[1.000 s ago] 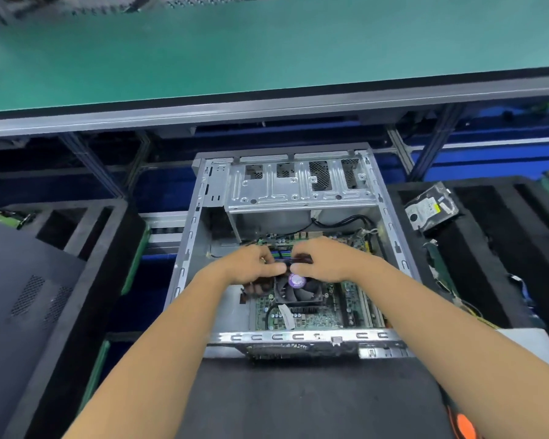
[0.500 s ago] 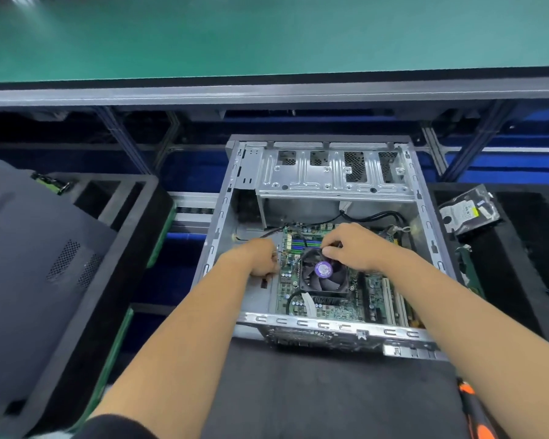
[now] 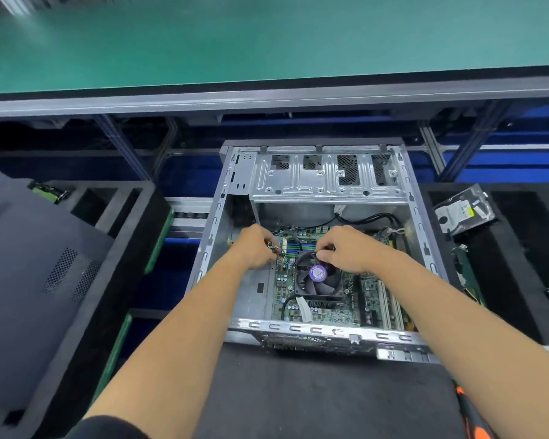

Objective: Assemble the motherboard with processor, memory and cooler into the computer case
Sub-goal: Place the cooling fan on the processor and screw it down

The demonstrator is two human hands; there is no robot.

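Note:
An open grey computer case (image 3: 327,182) lies on its side before me. Inside it sits the green motherboard (image 3: 362,299), with blue memory slots at its far edge. A black cooler fan (image 3: 319,278) with a purple label is mounted on the board. My left hand (image 3: 257,247) is at the board's left edge, pinching thin coloured wires (image 3: 274,247). My right hand (image 3: 346,248) rests at the fan's far corner, fingers curled on something small and dark; what it holds is hidden.
A dark case side panel (image 3: 35,274) leans on a black foam tray at the left. A hard drive (image 3: 463,213) lies in the foam tray at the right. An orange-handled tool (image 3: 471,416) sits at the bottom right. A green bench runs across the back.
My hands have drawn apart: the left has gone to the board's left edge with the wires, while the right stays at the fan's far corner. The view has shifted left.

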